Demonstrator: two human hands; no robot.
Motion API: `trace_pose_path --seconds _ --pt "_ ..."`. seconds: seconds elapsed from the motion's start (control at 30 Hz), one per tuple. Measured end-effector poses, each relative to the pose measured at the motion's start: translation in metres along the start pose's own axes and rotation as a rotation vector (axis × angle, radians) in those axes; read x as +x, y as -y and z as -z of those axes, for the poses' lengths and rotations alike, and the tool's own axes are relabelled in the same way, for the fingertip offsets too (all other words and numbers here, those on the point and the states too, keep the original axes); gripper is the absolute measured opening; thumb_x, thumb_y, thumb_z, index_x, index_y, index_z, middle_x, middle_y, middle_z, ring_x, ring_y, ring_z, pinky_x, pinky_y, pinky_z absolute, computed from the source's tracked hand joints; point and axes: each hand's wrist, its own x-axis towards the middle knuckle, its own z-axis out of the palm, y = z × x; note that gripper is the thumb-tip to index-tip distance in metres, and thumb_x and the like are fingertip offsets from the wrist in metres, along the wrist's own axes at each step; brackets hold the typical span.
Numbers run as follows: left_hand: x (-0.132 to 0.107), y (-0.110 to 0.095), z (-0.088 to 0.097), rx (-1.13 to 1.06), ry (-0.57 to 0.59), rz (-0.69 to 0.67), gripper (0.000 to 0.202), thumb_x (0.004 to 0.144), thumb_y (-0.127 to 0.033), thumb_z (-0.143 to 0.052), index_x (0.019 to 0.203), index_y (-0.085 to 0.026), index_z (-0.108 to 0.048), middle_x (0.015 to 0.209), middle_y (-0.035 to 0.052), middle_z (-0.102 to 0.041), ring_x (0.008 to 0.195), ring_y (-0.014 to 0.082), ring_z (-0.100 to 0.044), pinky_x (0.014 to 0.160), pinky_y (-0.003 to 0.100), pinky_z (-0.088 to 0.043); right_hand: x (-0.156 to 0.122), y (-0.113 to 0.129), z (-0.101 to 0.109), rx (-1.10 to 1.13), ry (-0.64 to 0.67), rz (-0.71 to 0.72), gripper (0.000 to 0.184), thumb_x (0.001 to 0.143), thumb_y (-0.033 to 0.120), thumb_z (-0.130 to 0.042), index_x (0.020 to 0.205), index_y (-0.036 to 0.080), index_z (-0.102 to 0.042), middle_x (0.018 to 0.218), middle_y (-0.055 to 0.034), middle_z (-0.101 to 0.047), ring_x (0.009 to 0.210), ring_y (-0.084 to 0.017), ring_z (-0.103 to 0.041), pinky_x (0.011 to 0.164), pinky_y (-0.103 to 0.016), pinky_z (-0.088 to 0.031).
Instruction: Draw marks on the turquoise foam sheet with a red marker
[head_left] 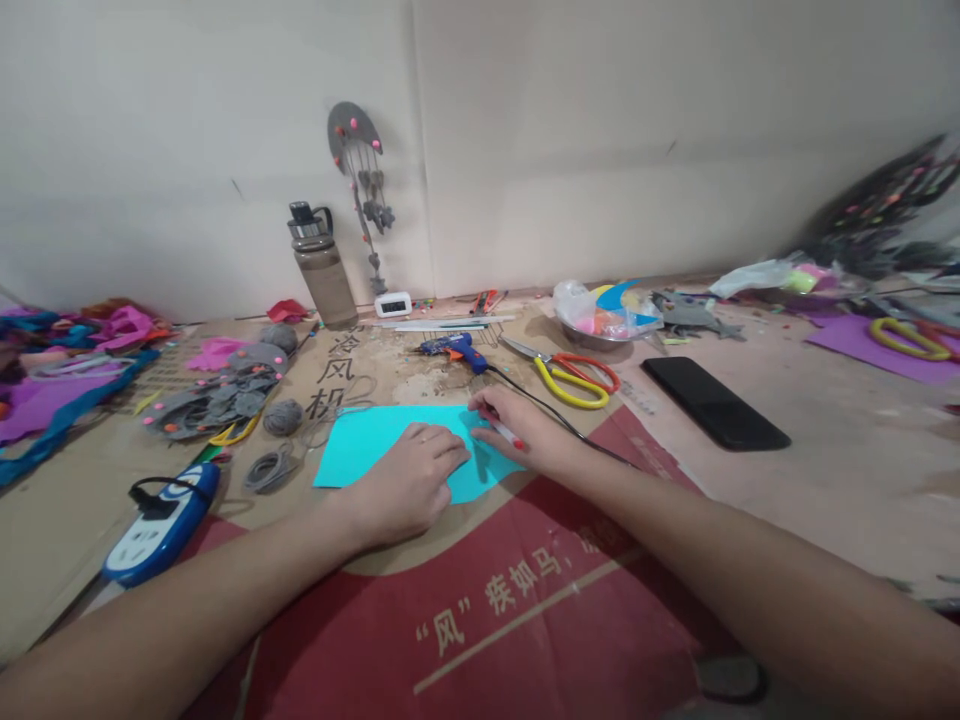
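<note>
A bright turquoise sheet (382, 440) lies on the cardboard in front of me. My left hand (420, 465) rests on its middle, holding nothing, fingers slightly bent and pressing down on it. My right hand (514, 425) is closed around a pen with a red end (508, 434), over the sheet's right part; the pen's tip is hidden behind the fingers. Just beyond the sheet lie a blue glue gun (466, 352) with a black cord and scissors (574, 378) with red and yellow handles.
A power strip (163, 522), grey yarn balls (283, 417) and felt pieces (217, 400) are on the left. Behind stand a bottle (324, 270) and a small white clock (394, 304). To the right are a phone (712, 402) and a bowl with plastic bags (600, 325).
</note>
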Motion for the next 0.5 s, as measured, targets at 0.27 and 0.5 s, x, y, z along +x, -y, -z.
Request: trace_pose_path --seconds 0.27,0.5 --pt "0.0 0.002 -0.004 -0.07 -0.028 0.005 0.044 0.076 -0.006 -0.046 0.118 -0.015 -0.058 0.119 0.0082 -0.061 0.112 0.0233 -0.051 0.097 0.043 -0.033 0.001 -0.004 -0.005 0.02 -0.074 -0.104 0.019 0.081 0.023 -0.059 0.099 0.016 -0.056 0.083 -0.0038 -0.059 0.073 -0.016 -0.054 0.069 -0.029 -0.044" --pt "0.001 0.004 -0.006 -0.111 -0.023 0.009 0.044 0.075 -0.005 -0.043 0.116 -0.014 -0.059 0.122 0.0082 -0.06 0.114 0.0232 -0.051 0.096 0.044 -0.032 0.002 0.009 -0.002 0.193 -0.139 -0.172 0.02 0.092 0.035 -0.047 0.089 0.019 -0.057 0.082 -0.0028 -0.063 0.077 -0.015 -0.057 0.068 -0.028 -0.044"
